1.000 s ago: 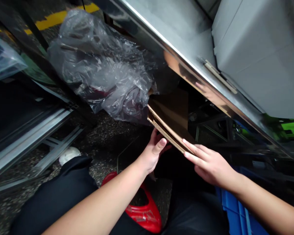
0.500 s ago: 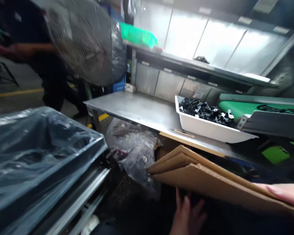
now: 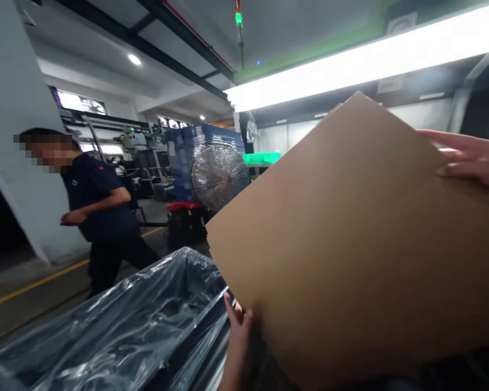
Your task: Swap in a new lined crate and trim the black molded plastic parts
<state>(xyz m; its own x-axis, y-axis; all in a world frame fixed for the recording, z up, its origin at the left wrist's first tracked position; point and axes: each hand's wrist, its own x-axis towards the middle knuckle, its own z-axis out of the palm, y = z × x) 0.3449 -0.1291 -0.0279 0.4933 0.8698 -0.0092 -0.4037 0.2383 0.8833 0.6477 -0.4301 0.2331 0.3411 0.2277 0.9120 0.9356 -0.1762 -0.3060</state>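
A large brown cardboard piece point(image 3: 350, 233), apparently several flat layers, is held up and tilted across the right half of the view. My left hand point(image 3: 237, 331) grips its lower left edge, with the thumb on the near face. At the upper right edge, my right hand point(image 3: 468, 160) holds the cardboard, its fingers partly hidden behind it. Just left of my left hand is a big bin lined with clear plastic point(image 3: 146, 326).
A person in dark clothes point(image 3: 101, 201) walks at the left, beyond the bin. Behind stand a plastic-wrapped round fan point(image 3: 220, 176) and blue stacked boxes point(image 3: 179, 157). A green tray point(image 3: 263, 158) sits on the lit workstation, mostly hidden by the cardboard.
The cardboard has been raised and turned so its broad face shows. My left hand, formerly below it with fingers spread, now grips its edge. The view has tilted up.
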